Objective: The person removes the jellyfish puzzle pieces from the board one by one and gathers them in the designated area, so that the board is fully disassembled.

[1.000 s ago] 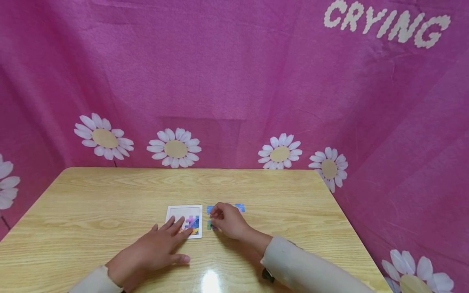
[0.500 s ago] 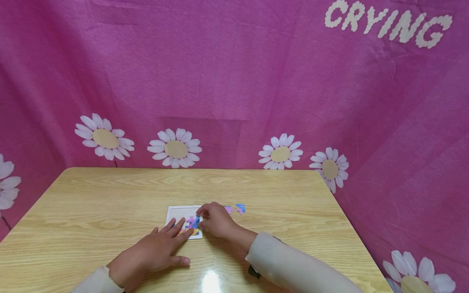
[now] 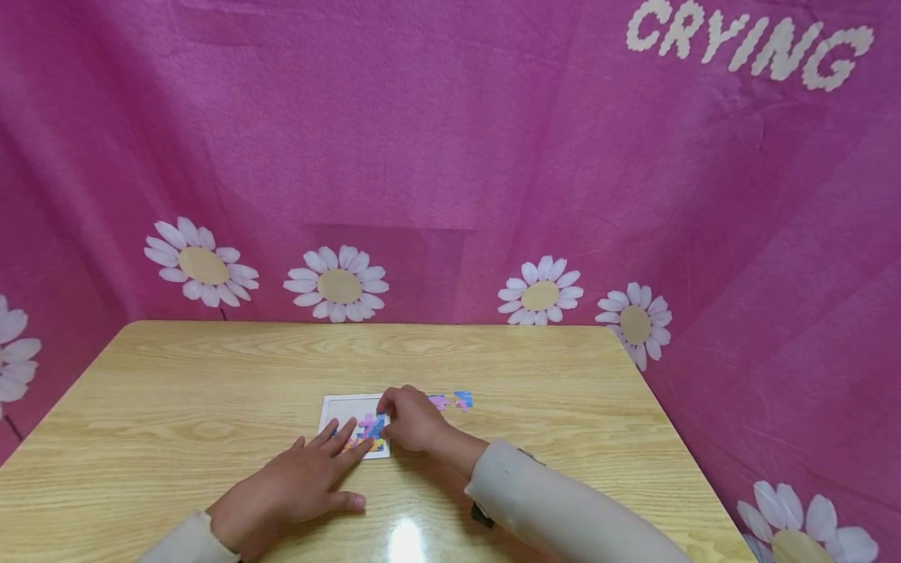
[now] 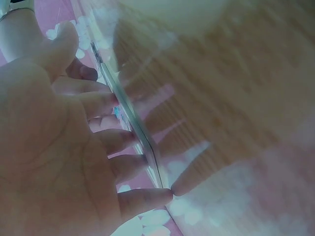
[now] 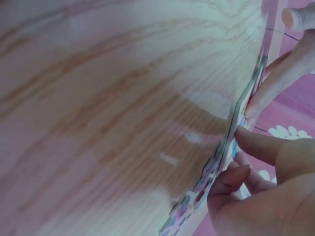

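Note:
A white-framed jigsaw puzzle tray (image 3: 326,408) lies on the table, with pink, blue and yellow pieces fitted in its lower right part. My left hand (image 3: 292,477) rests with spread, straight fingers across the tray's lower left; in the left wrist view its fingertips meet the tray's edge. My right hand (image 3: 415,422) is bent over the tray's right edge, thumb and forefinger pinching a small bluish puzzle piece (image 5: 236,147), mostly hidden by the fingers. Loose puzzle pieces (image 3: 462,400), blue and pink, lie just right of that hand.
The wooden table (image 3: 211,367) reaches back to a purple cloth (image 3: 436,156) printed with white daisies. More loose pieces (image 5: 182,211) show beside the tray in the right wrist view. Some may be hidden under the right hand.
My right hand has moved left from the loose pieces to the tray's right edge, and has barely shifted in the last half second. The left hand has stayed in place.

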`<state>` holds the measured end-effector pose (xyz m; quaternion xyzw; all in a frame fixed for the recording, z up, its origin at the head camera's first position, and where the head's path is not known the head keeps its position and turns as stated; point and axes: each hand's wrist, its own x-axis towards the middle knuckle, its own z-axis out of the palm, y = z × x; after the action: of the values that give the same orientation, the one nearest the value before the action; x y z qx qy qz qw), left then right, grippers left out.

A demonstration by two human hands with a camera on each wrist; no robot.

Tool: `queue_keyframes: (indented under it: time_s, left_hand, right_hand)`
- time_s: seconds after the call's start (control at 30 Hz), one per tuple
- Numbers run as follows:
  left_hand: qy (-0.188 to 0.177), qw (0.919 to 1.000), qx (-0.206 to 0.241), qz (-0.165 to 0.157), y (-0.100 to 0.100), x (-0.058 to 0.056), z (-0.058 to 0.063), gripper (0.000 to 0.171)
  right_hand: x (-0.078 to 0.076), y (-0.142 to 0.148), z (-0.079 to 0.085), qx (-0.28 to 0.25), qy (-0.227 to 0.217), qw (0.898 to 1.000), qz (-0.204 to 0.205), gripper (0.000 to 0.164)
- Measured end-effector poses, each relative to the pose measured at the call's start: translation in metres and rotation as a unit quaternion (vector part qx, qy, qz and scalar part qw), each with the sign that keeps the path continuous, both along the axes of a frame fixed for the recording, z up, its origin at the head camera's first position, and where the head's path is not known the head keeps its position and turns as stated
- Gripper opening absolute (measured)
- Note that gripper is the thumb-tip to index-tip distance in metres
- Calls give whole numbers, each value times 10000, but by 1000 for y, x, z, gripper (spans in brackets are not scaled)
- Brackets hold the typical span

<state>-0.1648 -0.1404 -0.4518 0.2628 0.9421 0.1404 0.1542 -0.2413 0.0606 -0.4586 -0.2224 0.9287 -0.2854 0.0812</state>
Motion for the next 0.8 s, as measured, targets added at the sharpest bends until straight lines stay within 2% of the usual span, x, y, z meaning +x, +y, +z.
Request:
queue_keyframes:
  time_s: [0.17, 0.37, 0.8]
  left_hand:
    - [14, 10000, -9, -15, 0, 1, 1, 85]
    - [109, 9999, 9, -38, -1, 2, 1, 86]
    - [143, 9999, 26, -72, 0, 3, 3, 86]
  right_hand:
    - [1, -1, 2, -260, 94, 9996, 18, 27]
    - [0, -4, 2, -635, -75, 9979, -129, 27]
    - [0, -7, 0, -568, -241, 9978, -254, 17]
